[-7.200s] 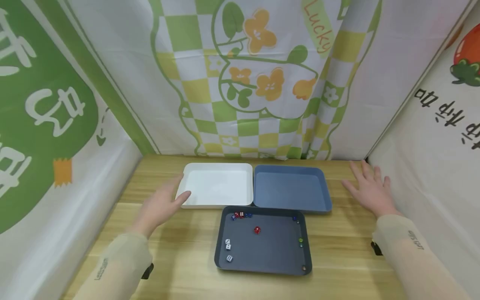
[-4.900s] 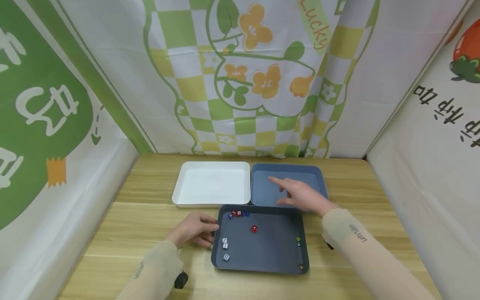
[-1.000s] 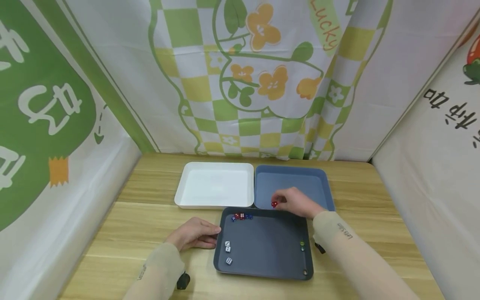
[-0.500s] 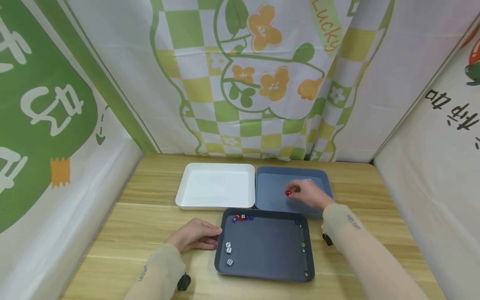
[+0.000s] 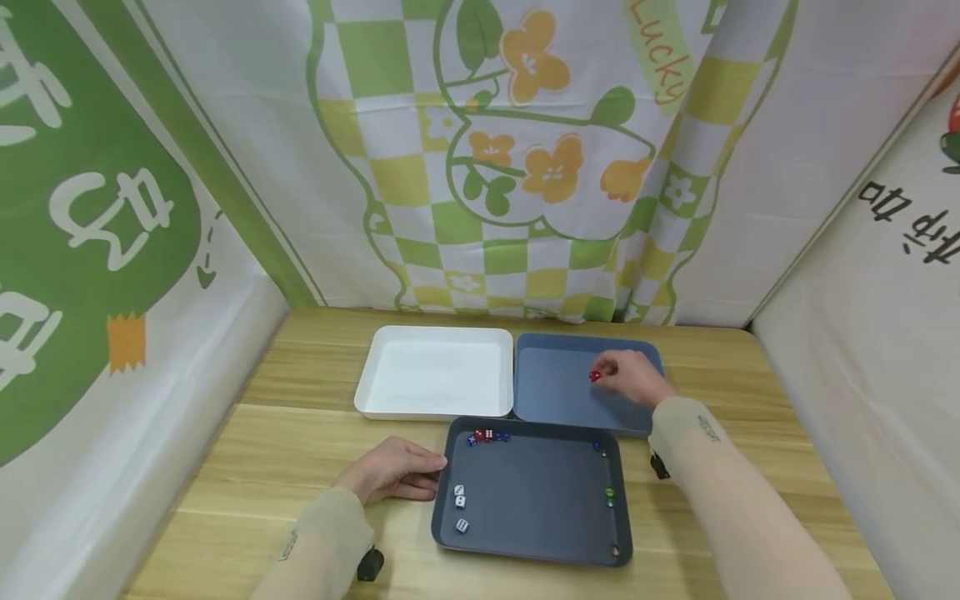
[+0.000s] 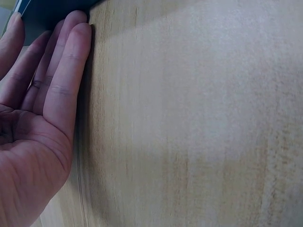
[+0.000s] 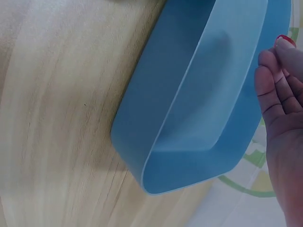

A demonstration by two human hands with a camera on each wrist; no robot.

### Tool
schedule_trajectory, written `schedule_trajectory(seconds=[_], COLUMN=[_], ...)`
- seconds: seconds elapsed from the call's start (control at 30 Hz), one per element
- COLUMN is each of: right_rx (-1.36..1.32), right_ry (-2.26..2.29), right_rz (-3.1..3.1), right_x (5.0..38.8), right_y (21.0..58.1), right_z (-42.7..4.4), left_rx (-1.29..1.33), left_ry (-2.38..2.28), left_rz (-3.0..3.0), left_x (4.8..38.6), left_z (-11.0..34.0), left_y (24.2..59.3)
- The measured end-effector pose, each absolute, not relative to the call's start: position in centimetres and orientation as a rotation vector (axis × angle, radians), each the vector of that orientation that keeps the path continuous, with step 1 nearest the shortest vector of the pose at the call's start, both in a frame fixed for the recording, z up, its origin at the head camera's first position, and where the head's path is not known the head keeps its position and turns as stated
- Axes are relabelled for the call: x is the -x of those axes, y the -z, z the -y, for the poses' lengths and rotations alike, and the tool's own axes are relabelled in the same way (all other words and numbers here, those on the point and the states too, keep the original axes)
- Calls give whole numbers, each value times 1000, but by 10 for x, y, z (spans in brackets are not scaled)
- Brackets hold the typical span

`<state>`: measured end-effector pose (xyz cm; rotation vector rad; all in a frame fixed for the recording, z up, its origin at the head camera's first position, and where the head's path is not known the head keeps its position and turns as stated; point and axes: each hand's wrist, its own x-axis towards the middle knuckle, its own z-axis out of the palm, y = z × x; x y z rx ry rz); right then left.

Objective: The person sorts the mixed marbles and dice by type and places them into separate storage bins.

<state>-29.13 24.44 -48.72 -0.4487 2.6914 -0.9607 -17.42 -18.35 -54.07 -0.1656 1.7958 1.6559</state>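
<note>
My right hand [image 5: 630, 377] pinches a red die [image 5: 595, 377] between thumb and fingertips, over the blue tray [image 5: 547, 400]. In the right wrist view a sliver of the red die [image 7: 286, 39] shows at the fingertips, above the tray's far wall. My left hand [image 5: 393, 471] holds the left side of the dark grey tray [image 5: 532, 500], thumb at the rim. Its fingers, nearly straight in the left wrist view, lie against the outer wall. Inside the dark tray are several red and blue dice [image 5: 486, 436] at the back left and white dice [image 5: 460, 502] along the left side.
A white tray [image 5: 438, 375] stands left of the blue one, both behind the dark tray. Small glassy pieces, green [image 5: 610, 493], blue [image 5: 597, 446] and brownish [image 5: 615, 550], lie along the dark tray's right side. Wooden tabletop [image 5: 300, 417] surrounds them; a printed curtain [image 5: 510, 267] hangs behind.
The single red die from the dark tray's middle is now in my right hand, carried back and right over the blue tray. My left hand came to the dark tray's side and stays there.
</note>
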Motion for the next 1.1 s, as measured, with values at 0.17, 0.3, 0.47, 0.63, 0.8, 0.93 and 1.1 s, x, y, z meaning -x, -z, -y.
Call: schedule_trajectory(seconds=[0.17, 0.3, 0.47, 0.63, 0.8, 0.93, 1.1], right_rx=[414, 381, 335, 335, 331, 336, 341], right_ry=[917, 914, 910, 886, 868, 870, 876], right_rz=[-2692, -2688, -2678, -2672, -2664, -2649, -2639], right_x=[296, 298, 304, 310, 313, 313, 311], right_y=[488, 493, 497, 499, 500, 506, 512], right_z=[-245, -245, -244, -239, -234, -235, -236], left_rx=[146, 142, 149, 154, 159, 161, 162], left_ry=[-1668, -1669, -1668, -1663, -1666, -1676, -1678], left_rz=[-1783, -1786, -1788, -1783, -1777, -1768, -1764], left_x=[173, 172, 173, 174, 174, 175, 175], left_z=[184, 183, 183, 184, 184, 184, 184], left_y=[538, 539, 538, 538, 538, 539, 539])
